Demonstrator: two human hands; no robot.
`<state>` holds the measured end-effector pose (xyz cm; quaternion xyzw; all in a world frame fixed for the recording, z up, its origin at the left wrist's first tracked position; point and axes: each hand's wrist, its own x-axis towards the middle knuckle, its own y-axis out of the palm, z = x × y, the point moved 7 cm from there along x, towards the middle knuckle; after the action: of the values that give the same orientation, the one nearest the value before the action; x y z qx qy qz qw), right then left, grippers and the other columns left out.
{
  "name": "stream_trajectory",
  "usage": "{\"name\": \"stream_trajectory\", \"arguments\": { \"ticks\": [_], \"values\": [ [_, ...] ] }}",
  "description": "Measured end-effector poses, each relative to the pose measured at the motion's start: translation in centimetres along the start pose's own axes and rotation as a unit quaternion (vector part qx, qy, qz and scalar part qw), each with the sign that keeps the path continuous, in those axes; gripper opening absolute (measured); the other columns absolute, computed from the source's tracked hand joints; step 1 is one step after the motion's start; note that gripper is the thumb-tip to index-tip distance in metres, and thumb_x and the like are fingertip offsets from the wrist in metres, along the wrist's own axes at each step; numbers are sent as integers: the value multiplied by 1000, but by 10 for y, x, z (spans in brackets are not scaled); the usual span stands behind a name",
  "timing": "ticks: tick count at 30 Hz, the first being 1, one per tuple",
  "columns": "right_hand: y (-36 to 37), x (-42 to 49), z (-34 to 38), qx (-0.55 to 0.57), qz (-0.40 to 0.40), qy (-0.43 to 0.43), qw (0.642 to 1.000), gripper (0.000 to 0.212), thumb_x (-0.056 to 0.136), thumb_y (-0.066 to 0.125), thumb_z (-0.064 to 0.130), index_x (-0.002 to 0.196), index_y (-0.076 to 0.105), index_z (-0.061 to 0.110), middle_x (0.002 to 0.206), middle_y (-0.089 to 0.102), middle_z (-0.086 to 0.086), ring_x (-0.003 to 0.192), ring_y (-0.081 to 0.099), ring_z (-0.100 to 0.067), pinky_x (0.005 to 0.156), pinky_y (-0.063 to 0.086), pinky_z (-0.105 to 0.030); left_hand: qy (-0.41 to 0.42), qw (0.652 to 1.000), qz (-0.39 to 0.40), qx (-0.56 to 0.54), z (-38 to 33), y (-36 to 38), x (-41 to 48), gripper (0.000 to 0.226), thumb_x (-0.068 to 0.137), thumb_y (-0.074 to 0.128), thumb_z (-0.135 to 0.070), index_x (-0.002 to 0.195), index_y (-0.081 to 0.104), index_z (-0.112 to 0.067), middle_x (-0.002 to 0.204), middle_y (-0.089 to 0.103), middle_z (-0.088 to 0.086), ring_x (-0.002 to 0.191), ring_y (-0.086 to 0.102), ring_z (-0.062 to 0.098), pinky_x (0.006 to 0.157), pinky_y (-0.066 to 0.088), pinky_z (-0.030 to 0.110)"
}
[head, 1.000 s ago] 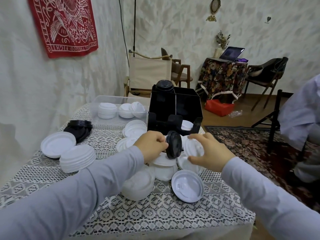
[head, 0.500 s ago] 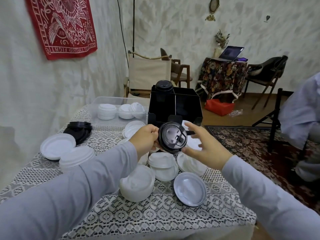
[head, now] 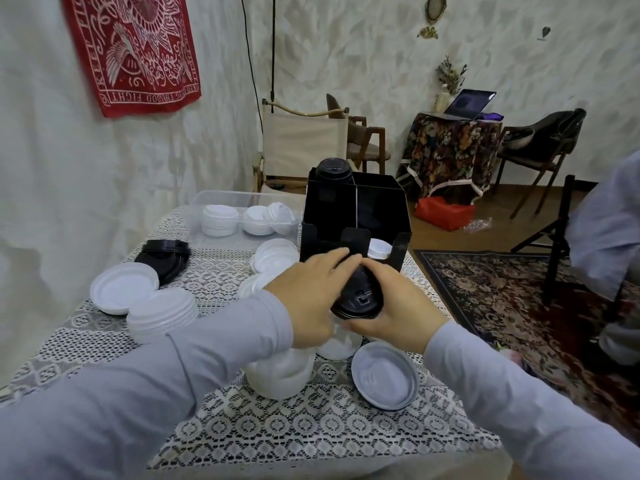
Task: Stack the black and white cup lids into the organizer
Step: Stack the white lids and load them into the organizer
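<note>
Lying nearest on the lace tablecloth [head: 311, 431], a white lid [head: 382, 375] sits rim-up beside a cloudy plastic stack [head: 280, 372]. Above them the left hand [head: 311, 299] and right hand [head: 398, 306] clasp a black lid stack [head: 360, 296] between them. Its round sip-hole face tilts toward the camera, and its axis runs away toward the boxy black organizer [head: 356, 216] just behind. The organizer's back-left compartment holds more black lids [head: 334, 171]. On the far wall, a red banner [head: 135, 50] reads "FIGHT".
</note>
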<state>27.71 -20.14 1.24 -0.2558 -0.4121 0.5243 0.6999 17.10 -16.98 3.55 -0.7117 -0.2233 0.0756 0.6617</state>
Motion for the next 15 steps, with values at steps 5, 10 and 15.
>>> {"name": "stream_trajectory", "arguments": {
  "ticks": [5,10,15],
  "values": [
    [13,-3,3,27,3,-6,1000,68,62,77,30,122,46,25,110,55,6,100,55,-11,81,46,-20,11,999,6,49,-5,13,7,91,83,65,-27,150,5,-14,144,31,4,130,32,22,108,30,35],
    [16,-10,5,46,13,-12,999,71,64,82,22,125,46,25,112,56,7,102,53,-8,84,44,-16,4,998,43,46,0,21,6,92,81,68,-26,149,7,-14,139,37,5,122,41,24,101,37,36],
    [18,-18,8,73,32,-7,997,72,64,83,17,121,43,37,112,57,12,101,53,-2,82,40,-5,14,997,58,53,0,22,-1,86,78,65,-45,144,20,-14,132,39,3,117,36,22,102,34,35]
  ]
}}
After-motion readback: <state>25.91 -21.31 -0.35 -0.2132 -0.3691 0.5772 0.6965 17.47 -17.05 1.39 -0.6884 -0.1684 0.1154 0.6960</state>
